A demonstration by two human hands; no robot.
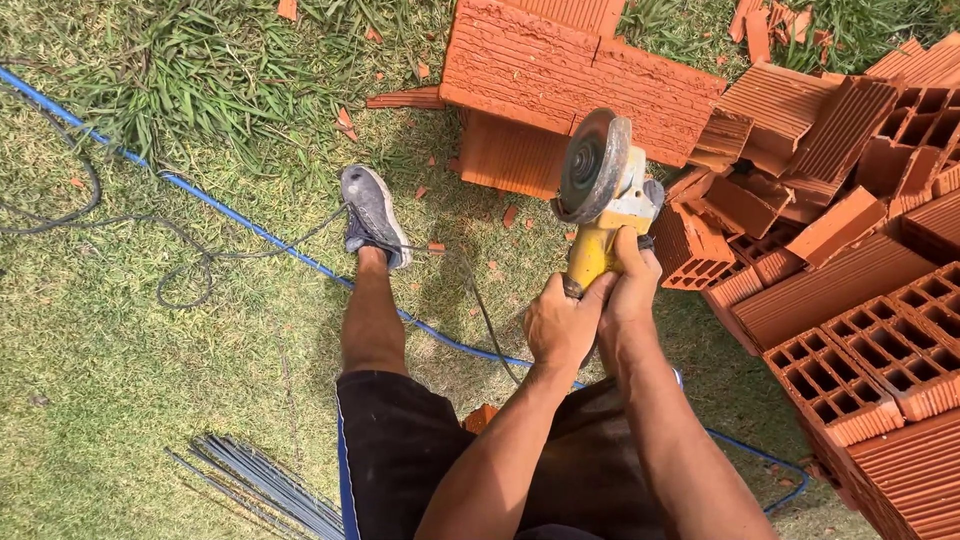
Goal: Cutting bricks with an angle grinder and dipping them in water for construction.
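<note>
While ribbed, hollow clay bricks [850, 300] lie heaped on grass, the left hand [560, 325] and right hand [632, 285] clamp the yellow angle grinder [600, 215], grey disc raised before a grooved block [580, 70].

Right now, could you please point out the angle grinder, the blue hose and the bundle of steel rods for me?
angle grinder [598, 205]: head view, on its yellow body below the disc.
blue hose [215, 205]: head view, mid-length on the grass.
bundle of steel rods [265, 485]: head view, middle of the bars.
</note>
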